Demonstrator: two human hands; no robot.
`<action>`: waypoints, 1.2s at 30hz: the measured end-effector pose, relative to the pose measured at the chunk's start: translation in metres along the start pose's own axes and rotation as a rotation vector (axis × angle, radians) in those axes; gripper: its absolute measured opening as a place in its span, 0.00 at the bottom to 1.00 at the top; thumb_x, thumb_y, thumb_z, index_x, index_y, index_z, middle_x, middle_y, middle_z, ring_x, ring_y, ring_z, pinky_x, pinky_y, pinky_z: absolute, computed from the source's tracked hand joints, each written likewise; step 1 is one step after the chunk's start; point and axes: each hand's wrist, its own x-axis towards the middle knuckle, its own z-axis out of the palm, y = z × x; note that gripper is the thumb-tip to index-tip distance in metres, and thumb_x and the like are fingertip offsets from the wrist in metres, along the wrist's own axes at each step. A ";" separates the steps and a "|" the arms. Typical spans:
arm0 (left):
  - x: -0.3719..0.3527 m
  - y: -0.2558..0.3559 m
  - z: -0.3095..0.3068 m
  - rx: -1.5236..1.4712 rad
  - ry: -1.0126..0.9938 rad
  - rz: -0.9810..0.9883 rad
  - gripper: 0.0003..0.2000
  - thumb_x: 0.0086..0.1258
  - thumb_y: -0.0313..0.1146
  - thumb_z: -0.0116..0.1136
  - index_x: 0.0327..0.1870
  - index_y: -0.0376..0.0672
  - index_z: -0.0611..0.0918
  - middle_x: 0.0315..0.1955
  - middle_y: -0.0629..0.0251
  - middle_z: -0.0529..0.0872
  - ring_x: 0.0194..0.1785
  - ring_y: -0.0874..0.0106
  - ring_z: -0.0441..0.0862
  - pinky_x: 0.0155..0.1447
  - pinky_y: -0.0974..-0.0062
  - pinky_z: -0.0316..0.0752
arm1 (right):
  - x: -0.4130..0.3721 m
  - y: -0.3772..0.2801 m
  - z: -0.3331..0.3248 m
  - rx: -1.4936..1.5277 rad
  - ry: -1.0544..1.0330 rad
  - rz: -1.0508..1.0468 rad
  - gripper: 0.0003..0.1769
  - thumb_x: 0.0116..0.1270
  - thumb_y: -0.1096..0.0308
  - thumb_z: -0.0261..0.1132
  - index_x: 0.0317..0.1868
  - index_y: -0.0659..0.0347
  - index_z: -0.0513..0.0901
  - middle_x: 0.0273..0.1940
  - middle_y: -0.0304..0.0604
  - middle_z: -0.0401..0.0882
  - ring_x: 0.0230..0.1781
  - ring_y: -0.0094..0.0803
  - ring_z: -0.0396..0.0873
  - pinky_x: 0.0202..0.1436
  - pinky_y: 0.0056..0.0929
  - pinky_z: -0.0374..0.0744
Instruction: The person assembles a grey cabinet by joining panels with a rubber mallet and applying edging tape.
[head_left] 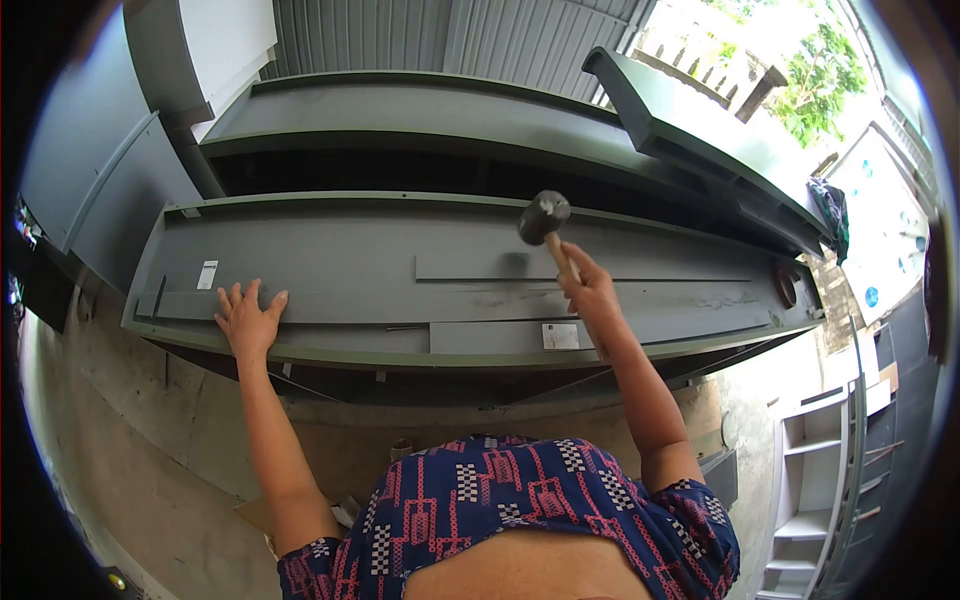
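Note:
My right hand (592, 290) grips the wooden handle of a rubber mallet (544, 218). Its dark head, with a pale worn patch, is raised above a long grey cabinet panel (330, 240) framed by a greenish rim. At the left, my left hand (250, 318) lies with fingers spread on a long grey strip (330, 308) along the panel. Below the mallet is a second narrow strip (480, 268). Nearer me, a shorter grey piece (480, 338) carries a white label (560, 337). Another small white label (207, 274) is stuck left of centre.
Behind stands another long grey cabinet (420, 118), with a further one (720, 140) angled at the right. Large grey panels (110, 170) rise at the left. A roll of brown tape (784, 285) lies at the panel's right end. White shelving (808, 470) stands at the lower right.

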 end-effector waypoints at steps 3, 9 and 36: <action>0.000 0.000 0.000 -0.007 0.004 -0.003 0.33 0.63 0.60 0.56 0.67 0.51 0.72 0.72 0.55 0.61 0.78 0.57 0.44 0.76 0.45 0.43 | 0.020 -0.011 -0.008 -0.047 0.023 -0.026 0.31 0.63 0.71 0.62 0.69 0.51 0.70 0.32 0.37 0.74 0.24 0.20 0.71 0.25 0.21 0.73; 0.001 0.001 0.000 -0.030 -0.006 -0.010 0.34 0.62 0.61 0.57 0.66 0.51 0.73 0.71 0.55 0.61 0.78 0.56 0.46 0.76 0.44 0.44 | 0.044 -0.010 -0.009 -0.063 0.015 0.013 0.31 0.62 0.71 0.62 0.68 0.51 0.71 0.36 0.40 0.77 0.28 0.24 0.73 0.27 0.25 0.77; 0.001 -0.001 0.000 -0.053 -0.005 -0.008 0.35 0.61 0.61 0.58 0.65 0.50 0.74 0.71 0.56 0.62 0.78 0.57 0.48 0.75 0.43 0.44 | 0.069 0.002 -0.010 -0.123 0.050 0.017 0.31 0.59 0.72 0.63 0.66 0.47 0.74 0.36 0.42 0.79 0.27 0.27 0.75 0.26 0.28 0.77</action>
